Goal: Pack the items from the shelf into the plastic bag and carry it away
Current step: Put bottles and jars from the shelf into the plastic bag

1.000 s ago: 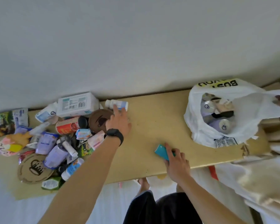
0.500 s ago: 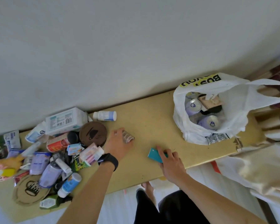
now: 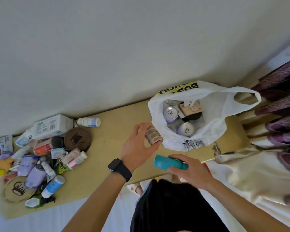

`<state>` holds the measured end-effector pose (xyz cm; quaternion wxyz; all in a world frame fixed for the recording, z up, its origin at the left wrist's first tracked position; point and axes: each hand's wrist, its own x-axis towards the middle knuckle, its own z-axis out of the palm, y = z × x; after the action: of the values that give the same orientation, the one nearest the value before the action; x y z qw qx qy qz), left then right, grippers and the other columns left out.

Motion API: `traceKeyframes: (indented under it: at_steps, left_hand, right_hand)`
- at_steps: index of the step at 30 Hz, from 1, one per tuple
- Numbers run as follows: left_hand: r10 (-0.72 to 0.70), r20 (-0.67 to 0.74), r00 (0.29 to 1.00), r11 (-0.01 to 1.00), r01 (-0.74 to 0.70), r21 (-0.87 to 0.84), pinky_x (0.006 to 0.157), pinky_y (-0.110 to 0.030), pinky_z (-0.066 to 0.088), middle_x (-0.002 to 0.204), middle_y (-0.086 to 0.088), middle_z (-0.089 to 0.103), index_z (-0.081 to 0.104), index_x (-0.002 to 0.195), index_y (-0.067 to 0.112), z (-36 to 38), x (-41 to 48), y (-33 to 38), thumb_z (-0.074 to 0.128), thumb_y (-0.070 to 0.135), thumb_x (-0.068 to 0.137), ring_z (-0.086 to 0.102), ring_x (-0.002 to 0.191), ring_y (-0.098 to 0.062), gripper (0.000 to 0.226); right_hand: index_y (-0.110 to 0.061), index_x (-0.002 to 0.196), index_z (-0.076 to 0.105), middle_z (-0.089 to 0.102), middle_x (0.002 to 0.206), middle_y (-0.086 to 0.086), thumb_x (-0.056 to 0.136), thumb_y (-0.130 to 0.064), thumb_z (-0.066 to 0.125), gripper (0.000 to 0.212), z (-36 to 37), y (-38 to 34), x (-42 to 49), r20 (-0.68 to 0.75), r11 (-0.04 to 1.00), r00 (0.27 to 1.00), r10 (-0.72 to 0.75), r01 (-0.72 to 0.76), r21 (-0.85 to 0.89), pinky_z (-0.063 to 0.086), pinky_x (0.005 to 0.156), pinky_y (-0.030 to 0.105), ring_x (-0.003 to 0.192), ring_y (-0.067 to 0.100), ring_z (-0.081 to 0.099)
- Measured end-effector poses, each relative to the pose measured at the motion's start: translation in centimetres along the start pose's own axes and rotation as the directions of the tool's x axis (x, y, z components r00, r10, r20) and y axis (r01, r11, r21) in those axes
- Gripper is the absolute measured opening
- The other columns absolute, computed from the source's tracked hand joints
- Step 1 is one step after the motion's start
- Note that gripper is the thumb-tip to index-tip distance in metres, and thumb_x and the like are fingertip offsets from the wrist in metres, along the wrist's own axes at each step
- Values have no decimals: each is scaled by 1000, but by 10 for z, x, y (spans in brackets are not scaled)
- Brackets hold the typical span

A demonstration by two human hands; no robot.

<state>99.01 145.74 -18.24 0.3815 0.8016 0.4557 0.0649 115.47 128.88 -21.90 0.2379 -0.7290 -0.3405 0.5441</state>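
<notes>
A white plastic bag [image 3: 213,114] stands open on the wooden shelf [image 3: 110,139] at the right, with two lilac cans and a box inside. My left hand [image 3: 137,144], a black watch on its wrist, grips a small beige ribbed jar [image 3: 153,136] right at the bag's near-left rim. My right hand [image 3: 191,169] holds a teal bottle [image 3: 167,163] lying sideways above the shelf's front edge, just below the bag. A heap of bottles, tubes and packets [image 3: 40,158] lies at the shelf's left end.
A white box [image 3: 52,126], a small white bottle [image 3: 89,122] and a round brown lid [image 3: 77,138] sit by the wall near the heap. Purple patterned cloth [image 3: 281,118] hangs at the right. White fabric [image 3: 249,173] lies beneath the shelf's right end.
My left hand picked the ribbed jar out near the heap and carried it right to the bag's rim. My right hand lifted the teal bottle and moved it toward the bag.
</notes>
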Motion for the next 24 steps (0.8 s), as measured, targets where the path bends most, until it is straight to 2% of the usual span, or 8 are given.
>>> traceKeyframes:
  at_steps: [3,5,7,11,13,16,21,24]
  left_hand:
    - [77,97,992,988,-89,124,78,-35,55,138,10,40,42,135,34,32,47,37,66,54,82,60,103,-16,61]
    - [36,206,978,962,-89,257,78,-36,54,141,3,39,40,138,30,56,78,52,64,54,85,60,106,-23,63]
    - [-41,245,969,946,-41,320,79,-37,52,140,-2,41,41,137,27,76,105,61,63,55,85,60,107,-28,63]
    - [-206,194,959,972,179,150,86,-36,46,134,-9,43,42,137,22,97,152,75,61,58,86,57,112,-34,65]
    - [-260,202,944,962,236,136,93,-37,45,135,-13,45,42,138,18,103,173,80,59,59,86,54,117,-36,69]
    - [-233,235,944,958,181,223,94,-40,47,138,-14,46,44,139,13,112,195,84,60,58,84,54,117,-35,73]
    - [-179,221,959,966,129,222,101,-40,45,150,-13,37,37,145,11,117,224,80,66,53,83,45,129,-34,81]
    - [-192,230,954,941,113,318,102,-45,44,151,-14,33,38,143,15,113,221,77,64,55,81,39,132,-36,78]
  right_hand:
    - [-49,113,62,68,104,-23,77,-53,75,39,-37,24,-24,-106,999,993,44,-41,31,48,80,18,94,-2,63]
    - [-55,114,59,67,102,-26,75,-60,72,41,-58,38,-35,-195,998,979,62,-58,25,50,83,22,94,-2,62]
    - [-55,112,60,66,101,-26,77,-55,74,37,-76,44,-47,-280,995,957,78,-59,77,48,81,15,94,-6,60]
    - [-50,110,63,67,101,-24,79,-41,79,36,-100,51,-65,-417,980,901,120,-40,196,43,74,4,93,-9,60]
    - [-50,110,64,69,99,-21,80,-41,78,35,-106,57,-71,-443,971,885,146,-42,237,46,73,7,89,-5,63]
    - [-51,108,64,71,95,-20,79,-40,78,34,-110,60,-76,-453,966,877,159,-44,254,49,72,11,83,-2,66]
    - [-63,103,58,69,98,-23,75,-53,76,35,-107,55,-73,-441,987,892,97,-30,158,47,77,11,91,-5,63]
    - [-65,105,53,66,97,-25,77,-55,72,35,-113,44,-66,-410,994,909,81,-43,101,48,76,12,89,-8,61]
